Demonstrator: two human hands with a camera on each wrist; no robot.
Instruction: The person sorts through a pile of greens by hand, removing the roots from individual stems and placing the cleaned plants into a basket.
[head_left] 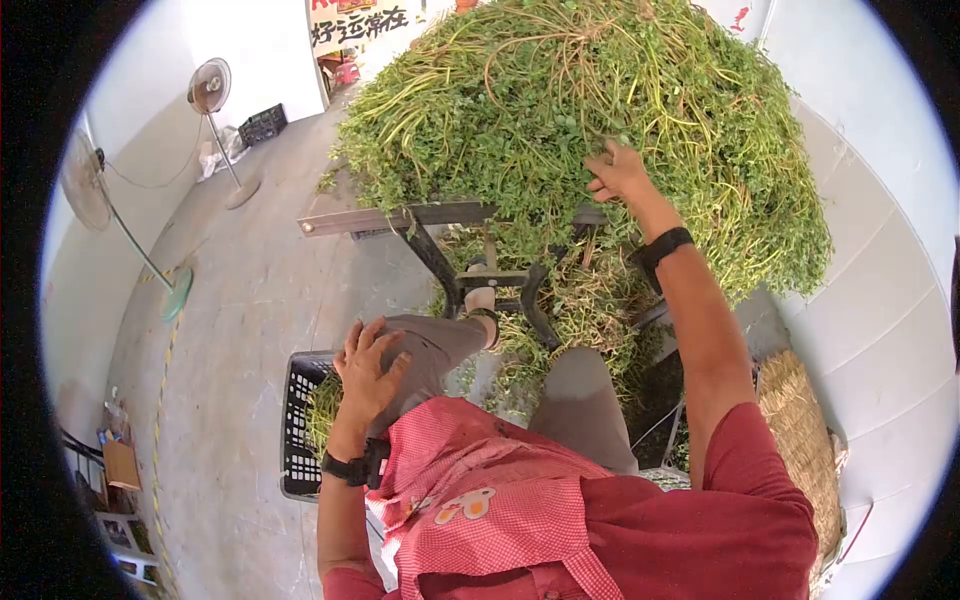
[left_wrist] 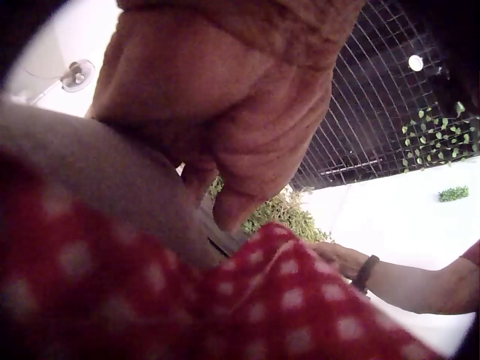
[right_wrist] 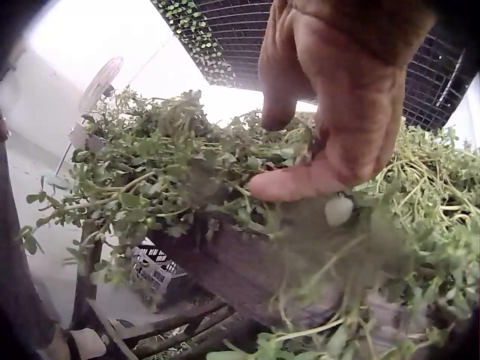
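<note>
A large heap of leafy green stems (head_left: 560,110) lies on a wooden bench-like stand (head_left: 370,220) in front of the person. My right hand (head_left: 622,172) is at the heap's near edge, its fingers bent. In the right wrist view, the thumb and forefinger (right_wrist: 289,184) stand apart over the leaves, and a blurred bit of greenery shows just below the hand. My left hand (head_left: 370,370) rests on the left knee with its fingers spread, holding nothing. The left wrist view shows that palm from below, beside the red checked apron (left_wrist: 285,300).
A black plastic crate (head_left: 297,430) with some greens in it stands left of the seated person. Loose stems (head_left: 520,370) litter the floor under the stand. Two standing fans (head_left: 210,88) are at the left. A straw bundle (head_left: 795,420) lies at the right.
</note>
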